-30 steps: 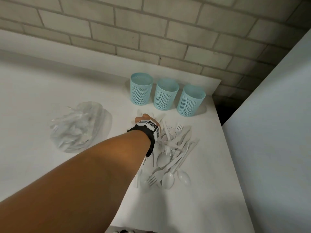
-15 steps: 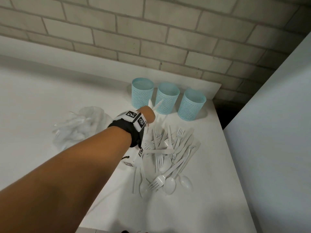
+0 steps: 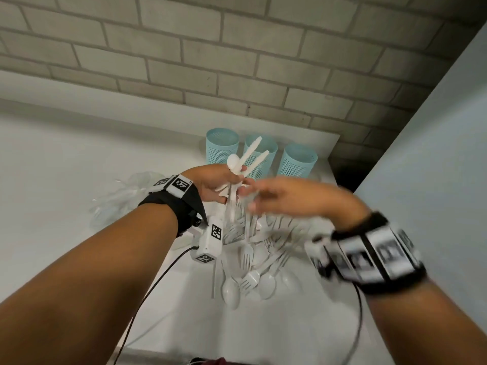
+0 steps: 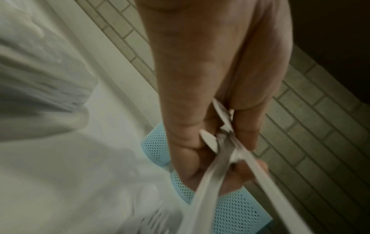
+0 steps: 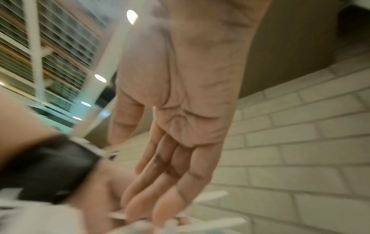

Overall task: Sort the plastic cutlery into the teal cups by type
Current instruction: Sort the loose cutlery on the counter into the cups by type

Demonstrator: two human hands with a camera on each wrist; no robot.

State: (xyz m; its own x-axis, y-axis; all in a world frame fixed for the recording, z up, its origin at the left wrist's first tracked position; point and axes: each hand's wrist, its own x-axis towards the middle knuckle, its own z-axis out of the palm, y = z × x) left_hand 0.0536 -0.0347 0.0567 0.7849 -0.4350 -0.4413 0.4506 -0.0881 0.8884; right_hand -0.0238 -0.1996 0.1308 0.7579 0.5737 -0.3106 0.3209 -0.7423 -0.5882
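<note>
My left hand (image 3: 229,186) is raised above the table and grips a small bundle of white plastic cutlery (image 3: 249,156): a spoon bowl and two knife-like handles stick up in front of the cups. The left wrist view shows its fingers (image 4: 202,142) curled round the crossed handles (image 4: 224,139). My right hand (image 3: 250,196), blurred, reaches in from the right, its straight fingers (image 5: 152,202) at the bundle and its palm empty. Three teal mesh cups (image 3: 222,146) (image 3: 266,164) (image 3: 297,160) stand in a row by the wall. A loose pile of forks and spoons (image 3: 250,256) lies below the hands.
A crumpled clear plastic bag (image 3: 123,198) lies left of the pile on the white table (image 3: 66,167). A brick wall (image 3: 237,61) runs behind the cups. A pale panel (image 3: 434,154) rises at the right, with a dark gap beside the table's right edge.
My left hand lifted a bundle of cutlery off the pile and raised it toward the cups. My right hand came into view and reached the bundle.
</note>
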